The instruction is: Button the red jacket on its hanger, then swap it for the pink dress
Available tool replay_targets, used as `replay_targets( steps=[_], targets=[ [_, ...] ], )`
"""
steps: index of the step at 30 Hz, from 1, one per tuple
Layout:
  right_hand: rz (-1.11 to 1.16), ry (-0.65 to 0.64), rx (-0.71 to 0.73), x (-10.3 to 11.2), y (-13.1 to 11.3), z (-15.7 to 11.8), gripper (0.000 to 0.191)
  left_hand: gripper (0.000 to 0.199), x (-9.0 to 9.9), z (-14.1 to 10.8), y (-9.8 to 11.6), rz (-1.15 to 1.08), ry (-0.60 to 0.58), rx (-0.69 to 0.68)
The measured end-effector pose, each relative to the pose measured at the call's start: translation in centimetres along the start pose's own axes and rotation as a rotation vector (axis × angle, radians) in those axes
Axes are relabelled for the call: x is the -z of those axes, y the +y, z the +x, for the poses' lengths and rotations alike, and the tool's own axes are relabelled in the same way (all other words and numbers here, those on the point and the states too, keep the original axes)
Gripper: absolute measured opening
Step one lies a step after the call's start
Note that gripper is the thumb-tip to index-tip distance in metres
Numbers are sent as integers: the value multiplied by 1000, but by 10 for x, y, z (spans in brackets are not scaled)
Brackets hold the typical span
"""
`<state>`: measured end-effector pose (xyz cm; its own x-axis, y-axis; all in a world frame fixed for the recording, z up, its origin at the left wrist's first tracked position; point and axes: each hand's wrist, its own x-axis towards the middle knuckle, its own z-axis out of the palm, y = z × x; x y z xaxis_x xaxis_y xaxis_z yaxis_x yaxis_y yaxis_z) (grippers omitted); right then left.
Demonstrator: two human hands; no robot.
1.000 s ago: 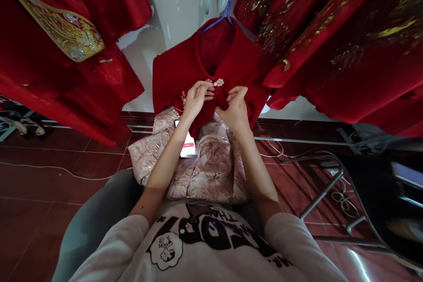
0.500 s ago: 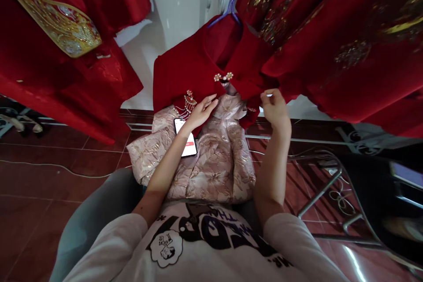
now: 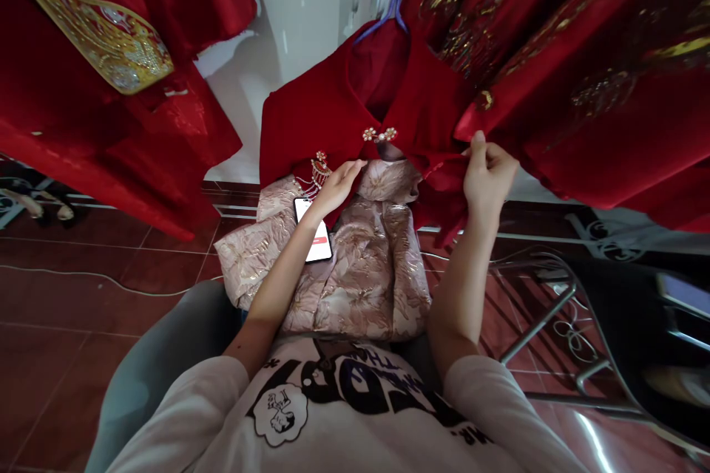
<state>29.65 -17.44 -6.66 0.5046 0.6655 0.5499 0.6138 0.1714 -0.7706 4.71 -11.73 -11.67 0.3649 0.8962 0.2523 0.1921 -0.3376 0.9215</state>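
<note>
The left hand (image 3: 336, 193) reaches forward, forearm slanting inward, fingers extended and close together at the red garment's (image 3: 308, 118) lower front; whether they grip cloth I cannot tell. The right hand (image 3: 491, 174) is raised, elbow bent, thumb and forefinger pinching the garment's edge. Hanging ahead on a blue hanger (image 3: 396, 9), it shows a beaded tassel (image 3: 320, 171), then a pearly floral clasp (image 3: 381, 137).

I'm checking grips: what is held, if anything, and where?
The right hand pinches the short red cloth garment by its lower edge. Whether the left hand, at the front hem, grips it cannot be told.
</note>
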Motion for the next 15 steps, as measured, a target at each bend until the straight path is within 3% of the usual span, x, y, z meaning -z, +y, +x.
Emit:
replay_targets(
  steps=[4,6,11,15],
  targets=[
    [-78,31,26,12,-5,-3,50,46,-1,-1,-2,-16,-1,10],
    [-21,-97,-17,18,-10,-6,51,49,-2,1,-5,-57,-1,14],
    [212,-636,-173,21,-31,-19,61,66,-5,5,-11,-158,-58,76],
    [313,-665,-90,15,-48,-26,60,58,-6,1,-5,-147,-29,57]
  ],
)
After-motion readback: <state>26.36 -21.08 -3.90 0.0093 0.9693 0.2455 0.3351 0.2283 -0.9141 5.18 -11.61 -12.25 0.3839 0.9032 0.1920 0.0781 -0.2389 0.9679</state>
